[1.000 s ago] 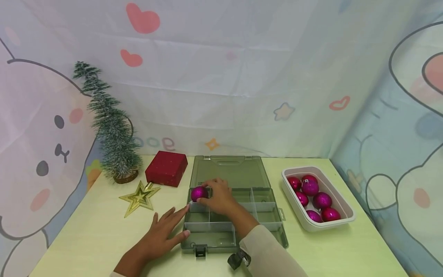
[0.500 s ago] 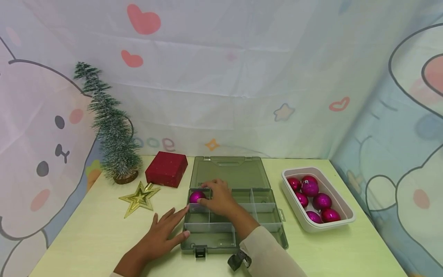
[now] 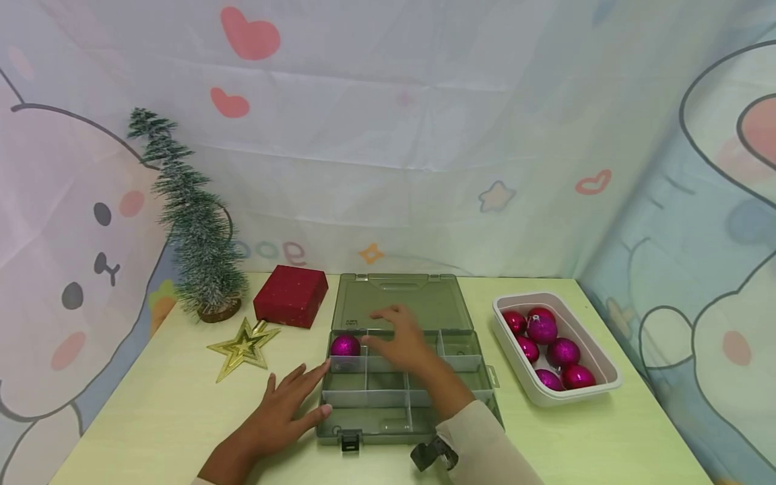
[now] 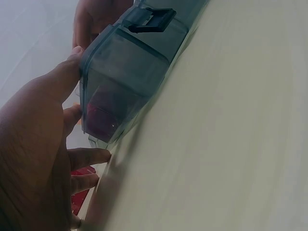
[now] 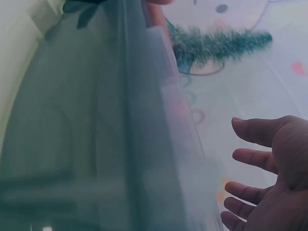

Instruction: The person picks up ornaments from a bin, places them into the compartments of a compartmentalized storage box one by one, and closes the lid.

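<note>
A glittery magenta Christmas ball (image 3: 345, 345) sits in the back left compartment of a green see-through divider box (image 3: 388, 419), whose lid (image 3: 403, 303) lies folded back. Just right of the ball, my right hand (image 3: 405, 342) hovers over the back compartments, fingers spread and holding nothing; the right wrist view shows the same empty right hand (image 5: 274, 178). At the box's left side rests my left hand (image 3: 285, 411), its fingers extended. The left wrist view has the thumb of that left hand (image 4: 38, 130) at the box rim and the ball dimly visible through the wall.
A white tub (image 3: 542, 397) with several red and magenta balls stands to the right. On the left are a gold star (image 3: 245, 347), a dark red box (image 3: 291, 295) and a small frosted Christmas tree (image 3: 206, 249). A printed cloth (image 3: 388, 148) hangs behind the table.
The magenta ball has gone down into the back left compartment. My right hand has let go of it and moved off to the right. The left hand stays put.
</note>
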{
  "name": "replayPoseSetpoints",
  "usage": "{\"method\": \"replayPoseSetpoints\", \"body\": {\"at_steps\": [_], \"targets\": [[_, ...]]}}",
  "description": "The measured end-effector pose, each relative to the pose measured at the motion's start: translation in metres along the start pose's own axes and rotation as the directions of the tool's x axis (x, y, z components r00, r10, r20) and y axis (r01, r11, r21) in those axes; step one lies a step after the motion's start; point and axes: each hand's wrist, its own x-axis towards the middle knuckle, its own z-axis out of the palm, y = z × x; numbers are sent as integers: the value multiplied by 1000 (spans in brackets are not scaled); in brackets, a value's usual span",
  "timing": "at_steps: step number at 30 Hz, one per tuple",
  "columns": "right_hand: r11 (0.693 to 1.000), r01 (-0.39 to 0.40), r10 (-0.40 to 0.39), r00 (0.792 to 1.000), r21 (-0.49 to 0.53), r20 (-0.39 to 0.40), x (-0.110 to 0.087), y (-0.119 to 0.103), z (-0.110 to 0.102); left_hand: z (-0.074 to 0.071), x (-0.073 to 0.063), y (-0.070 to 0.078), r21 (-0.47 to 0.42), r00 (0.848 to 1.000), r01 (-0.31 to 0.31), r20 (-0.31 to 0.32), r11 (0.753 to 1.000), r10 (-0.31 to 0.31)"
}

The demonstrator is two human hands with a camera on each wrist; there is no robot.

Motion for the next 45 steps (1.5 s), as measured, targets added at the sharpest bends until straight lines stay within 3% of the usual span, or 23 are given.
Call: {"method": "replayPoseSetpoints", "body": {"at_steps": [9,15,27,34,38,45], "targets": [[1000,4,-3,993,6,-118,-12,18,-33,-2,-3,2,-4,1000,-12,-17,1000,12],[999,-34,33,991,-6,-127,-29,27,-57,-3,-2,2,0,1000,3,4,1000,-3],[997,0,-15,980,-72,-199,-57,48,-100,-1,-1,1,3,1000,6,2,1000,-6],[996,-37,16,968,-78,-252,-75,56,-126,-2,-3,2,-5,1000,8,0,1000,-8],[991,-58,21,958,-121,-285,-84,61,-140,-2,-3,2,-7,1000,-1,-4,1000,1],[975,-43,-36,938,-220,-344,-93,78,-160,-1,-2,0,-15,1000,-6,-2,1000,6]]}}
